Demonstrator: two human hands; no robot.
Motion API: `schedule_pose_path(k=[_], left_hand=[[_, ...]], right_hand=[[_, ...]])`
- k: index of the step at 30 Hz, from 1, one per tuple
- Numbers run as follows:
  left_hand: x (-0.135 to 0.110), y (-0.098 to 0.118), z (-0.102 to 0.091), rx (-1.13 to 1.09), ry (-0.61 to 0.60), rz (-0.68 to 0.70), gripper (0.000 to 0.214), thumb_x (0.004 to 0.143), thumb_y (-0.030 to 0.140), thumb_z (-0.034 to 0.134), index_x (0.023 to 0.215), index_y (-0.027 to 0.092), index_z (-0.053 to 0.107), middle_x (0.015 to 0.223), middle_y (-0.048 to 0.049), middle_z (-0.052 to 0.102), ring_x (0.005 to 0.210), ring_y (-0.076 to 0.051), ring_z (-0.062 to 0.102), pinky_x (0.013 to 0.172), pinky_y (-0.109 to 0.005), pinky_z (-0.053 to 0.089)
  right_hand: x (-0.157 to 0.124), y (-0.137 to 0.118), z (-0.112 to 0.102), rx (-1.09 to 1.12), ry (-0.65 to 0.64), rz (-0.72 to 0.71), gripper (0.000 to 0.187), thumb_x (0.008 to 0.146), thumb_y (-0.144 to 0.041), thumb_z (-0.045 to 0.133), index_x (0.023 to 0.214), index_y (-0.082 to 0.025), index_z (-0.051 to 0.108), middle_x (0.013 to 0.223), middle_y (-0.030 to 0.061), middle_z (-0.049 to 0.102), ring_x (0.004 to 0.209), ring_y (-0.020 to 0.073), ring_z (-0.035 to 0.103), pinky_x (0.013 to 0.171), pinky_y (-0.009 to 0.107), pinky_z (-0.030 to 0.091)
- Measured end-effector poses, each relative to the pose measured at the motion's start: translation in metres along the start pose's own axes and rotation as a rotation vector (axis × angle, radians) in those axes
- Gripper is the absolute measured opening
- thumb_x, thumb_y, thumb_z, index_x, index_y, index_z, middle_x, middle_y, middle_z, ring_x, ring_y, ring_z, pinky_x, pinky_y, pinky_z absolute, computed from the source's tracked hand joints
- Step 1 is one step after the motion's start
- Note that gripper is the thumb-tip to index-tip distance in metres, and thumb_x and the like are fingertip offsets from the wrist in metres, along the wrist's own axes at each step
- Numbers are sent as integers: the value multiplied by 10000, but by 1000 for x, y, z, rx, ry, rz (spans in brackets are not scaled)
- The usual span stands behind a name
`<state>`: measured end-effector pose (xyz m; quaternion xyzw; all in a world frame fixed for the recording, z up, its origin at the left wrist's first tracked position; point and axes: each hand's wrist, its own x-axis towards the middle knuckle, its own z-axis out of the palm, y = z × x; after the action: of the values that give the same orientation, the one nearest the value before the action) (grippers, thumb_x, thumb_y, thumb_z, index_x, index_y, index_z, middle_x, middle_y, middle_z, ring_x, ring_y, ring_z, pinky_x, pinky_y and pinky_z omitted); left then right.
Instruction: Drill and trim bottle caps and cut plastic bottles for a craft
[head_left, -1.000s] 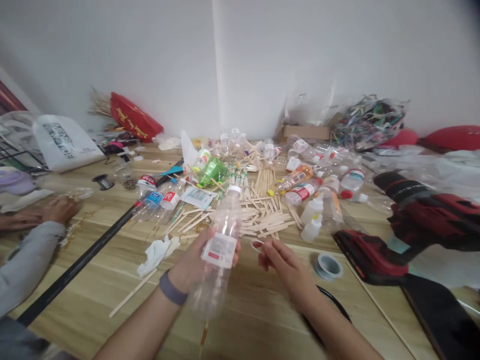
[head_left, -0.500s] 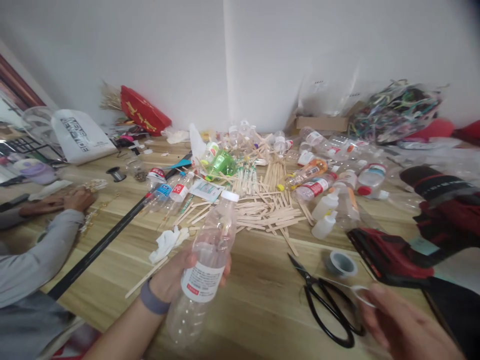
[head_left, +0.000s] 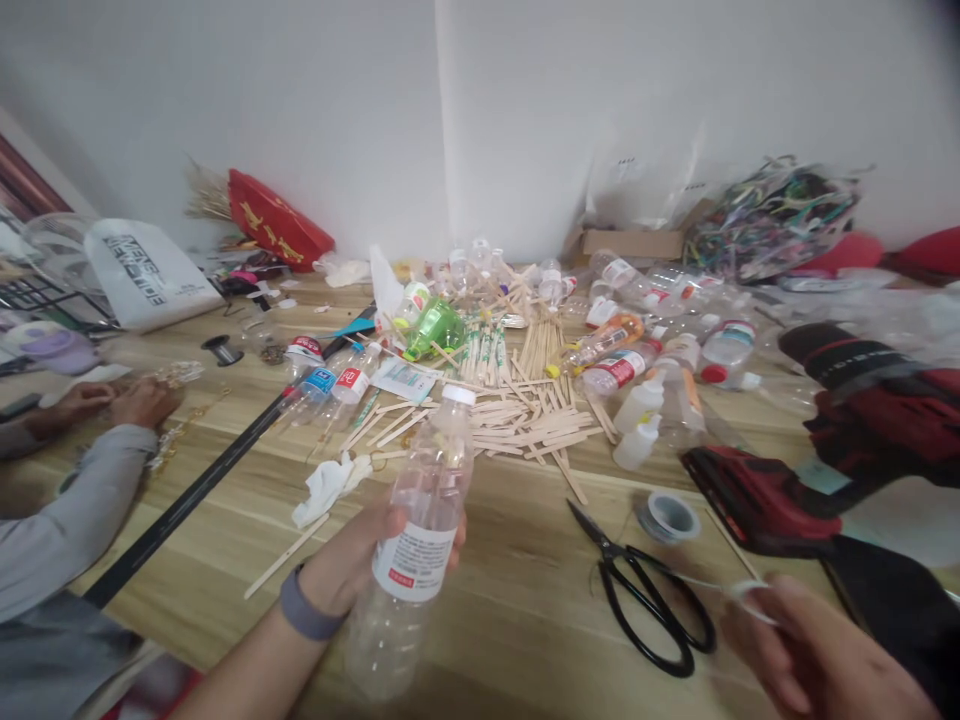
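While the left hand (head_left: 358, 552) wraps round the bottle (head_left: 411, 562) above the desk (head_left: 517, 600), the right hand (head_left: 832, 645), blurred, pinches a white ring (head_left: 744, 597), well apart. Bottle whole, capped, labelled; I see nothing fixed to it, so work looks early. Scissors (head_left: 613, 552) lie unheld. Beyond: sticks (head_left: 536, 428), more bottles (head_left: 616, 372), box (head_left: 634, 243), pale wall (head_left: 315, 100).

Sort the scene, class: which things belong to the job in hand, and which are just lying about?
Belonging to the job:
- clear bottle, in the left hand
- white ring, in the right hand
- perhaps the scissors, untouched near the right hand

Probably just lying about:
- drill
- green bottle
- red bag
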<state>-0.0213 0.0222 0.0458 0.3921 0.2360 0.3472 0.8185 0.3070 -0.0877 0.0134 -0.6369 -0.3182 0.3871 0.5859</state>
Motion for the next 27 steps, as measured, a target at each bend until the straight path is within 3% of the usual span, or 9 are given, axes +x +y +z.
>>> schedule_pose_path(k=[3,5,9,13,19,27], left_hand=[[3,0,4,-5,-5,-23,635,641,502,827,1147,151,673,871,-87,731,699,-181,690,636,-250,501],[4,-1,5,-13,-4,-32,646,624,508,837,1137,149,677,865,-84,731,696,-180,692,633,-246,502],[5,-3,6,-12,-29,-40,650,606,515,847,1117,153,675,874,-84,734,703,-174,689,641,-246,501],[5,-5,8,11,-19,-45,587,649,514,824,1093,158,678,899,-95,739,729,-175,692,667,-253,507],[7,-6,10,-1,-34,-56,605,641,514,832,1104,158,676,868,-96,745,708,-179,694,627,-240,505],[8,-10,6,-23,-90,-61,595,664,504,821,1119,159,656,904,-92,740,727,-176,697,648,-245,505]], right_hand=[[-11,-17,42,14,-31,24,626,641,-779,661,429,-223,470,433,1,380,422,107,355,393,266,337],[-19,-24,63,39,-108,67,612,667,-774,652,502,-209,485,445,-30,379,422,86,307,398,236,273],[-25,-28,88,61,-230,91,558,739,-724,643,617,-203,485,464,-68,391,432,71,286,437,219,207],[-18,-32,107,38,-426,36,589,754,-757,589,588,-212,440,445,-79,373,404,64,278,423,224,206],[-8,-36,122,45,-485,-2,582,757,-751,584,576,-222,420,447,-80,384,391,59,280,406,221,218],[-9,-31,116,-8,-473,-23,586,779,-754,554,564,-225,423,459,-71,385,414,75,303,424,235,248]])
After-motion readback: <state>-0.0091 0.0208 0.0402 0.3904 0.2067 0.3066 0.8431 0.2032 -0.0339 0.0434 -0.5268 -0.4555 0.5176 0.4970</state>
